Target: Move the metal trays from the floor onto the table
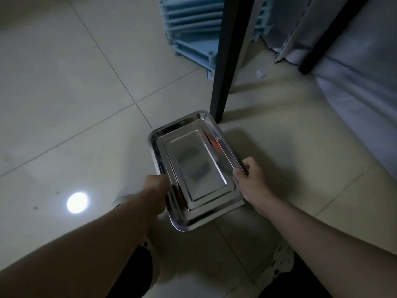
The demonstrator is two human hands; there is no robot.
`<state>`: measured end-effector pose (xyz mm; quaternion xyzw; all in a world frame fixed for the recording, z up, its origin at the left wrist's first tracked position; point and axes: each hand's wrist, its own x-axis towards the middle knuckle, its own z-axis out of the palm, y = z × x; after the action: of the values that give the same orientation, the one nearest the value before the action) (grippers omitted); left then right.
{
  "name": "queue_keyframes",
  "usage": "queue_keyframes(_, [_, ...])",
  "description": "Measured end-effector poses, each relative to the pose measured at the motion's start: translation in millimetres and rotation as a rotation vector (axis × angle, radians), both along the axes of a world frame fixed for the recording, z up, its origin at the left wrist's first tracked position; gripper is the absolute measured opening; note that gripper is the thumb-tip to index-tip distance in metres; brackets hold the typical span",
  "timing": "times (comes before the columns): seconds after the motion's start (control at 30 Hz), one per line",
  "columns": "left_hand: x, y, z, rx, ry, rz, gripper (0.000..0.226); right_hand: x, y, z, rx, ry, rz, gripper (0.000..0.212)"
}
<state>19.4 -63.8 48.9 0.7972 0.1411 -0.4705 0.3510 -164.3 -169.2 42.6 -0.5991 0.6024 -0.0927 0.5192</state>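
We've got the nested metal trays (194, 168) held by both long edges of the biggest one. Our left hand (155, 186) is curled over the left rim, and our right hand (250, 179) pinches the right rim, thumb on top. They sit low over the tiled floor (64, 93), just beside the dark table leg (227, 61) — can't tell if they're touching the tiles. Best bet: lift level so the inner trays don't slide, and swing clear of that leg.
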Motion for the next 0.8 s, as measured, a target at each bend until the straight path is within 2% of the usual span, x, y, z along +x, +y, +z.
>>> queue_keyframes(0.2, [-4, 19, 40, -0.103, -0.055, -0.018, 0.040, -23, 28, 96, -0.150, -0.069, -0.040, 0.008])
queue_keyframes(0.27, [-19, 20, 100, -0.150, -0.103, -0.016, 0.040, -32, 38, 126, -0.203, -0.098, -0.044, 0.005])
queue_keyframes(0.37, [-39, 28, 179, -0.222, -0.276, -0.017, 0.031, -46, 58, 177, -0.277, -0.134, -0.035, 0.004])
queue_keyframes(0.63, [-63, 58, 308, -0.465, -0.637, -0.122, 0.019, -82, 114, 300, -0.380, -0.211, -0.005, 0.008])
queue_keyframes(0.8, [-84, 73, 372, -0.589, -0.762, -0.158, 0.021, -108, 139, 366, -0.450, -0.294, -0.023, 0.006])
